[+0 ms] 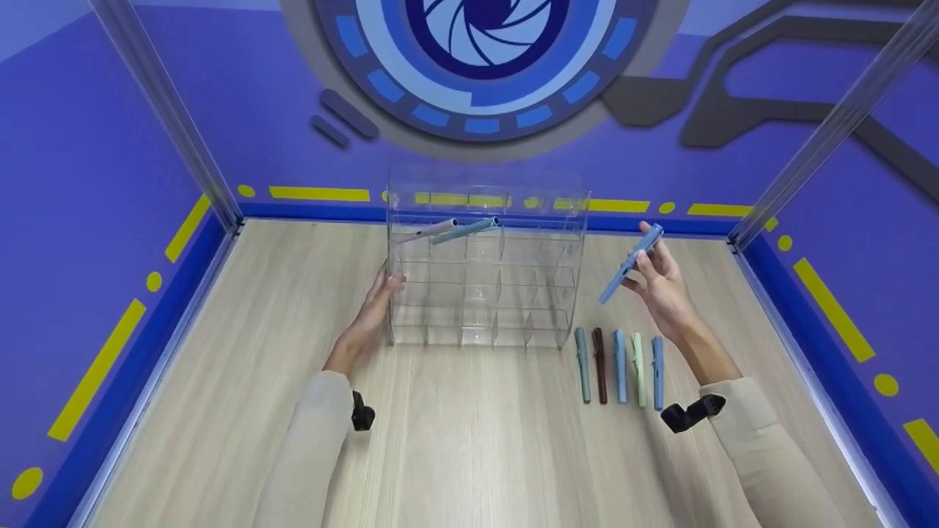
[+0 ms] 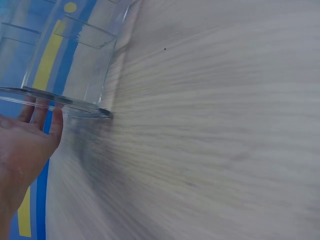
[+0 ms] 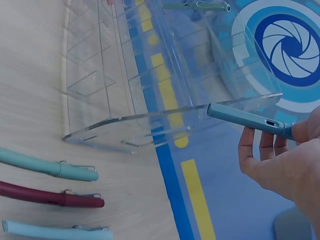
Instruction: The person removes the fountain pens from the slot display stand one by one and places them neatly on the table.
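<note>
While the left hand [image 1: 373, 301], fingers extended, rests against the clear rack [image 1: 484, 284] mid-frame, the right hand [image 1: 662, 286] pinches a blue pen [image 1: 625, 271], centre right; matching its tilt to a compartment [image 1: 481, 296] should best prevent scraping.

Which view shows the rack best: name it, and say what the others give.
Head view: the rack fits whole in frame. Left wrist shows only a corner section, the left hand against it; right wrist shows more, cut off at the frame's top.
</note>
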### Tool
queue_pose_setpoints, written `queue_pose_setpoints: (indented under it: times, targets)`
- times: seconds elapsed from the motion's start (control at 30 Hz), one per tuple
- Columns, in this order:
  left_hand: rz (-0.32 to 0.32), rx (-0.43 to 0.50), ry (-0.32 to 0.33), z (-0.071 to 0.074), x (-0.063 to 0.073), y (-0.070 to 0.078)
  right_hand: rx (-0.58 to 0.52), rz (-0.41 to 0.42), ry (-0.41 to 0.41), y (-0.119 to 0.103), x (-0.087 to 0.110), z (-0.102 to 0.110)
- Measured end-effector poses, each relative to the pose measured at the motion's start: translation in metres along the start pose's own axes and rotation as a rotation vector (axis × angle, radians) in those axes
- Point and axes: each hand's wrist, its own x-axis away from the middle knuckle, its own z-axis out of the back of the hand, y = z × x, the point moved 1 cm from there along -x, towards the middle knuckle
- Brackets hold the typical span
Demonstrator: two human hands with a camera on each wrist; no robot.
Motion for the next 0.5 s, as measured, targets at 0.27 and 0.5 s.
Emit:
queue_pose_setpoints:
  times: [0.27,0.5]
  targets:
    - [-0.018,0.053,-0.017,-0.001,-0.001,0.0,0.069,-0.012,0.013,0.009,0.012,0.021]
    - [-0.017,0.027,-0.003,-0.002,-0.001,0.0,0.088,-0.068,0.066,0.025,0.026,0.041]
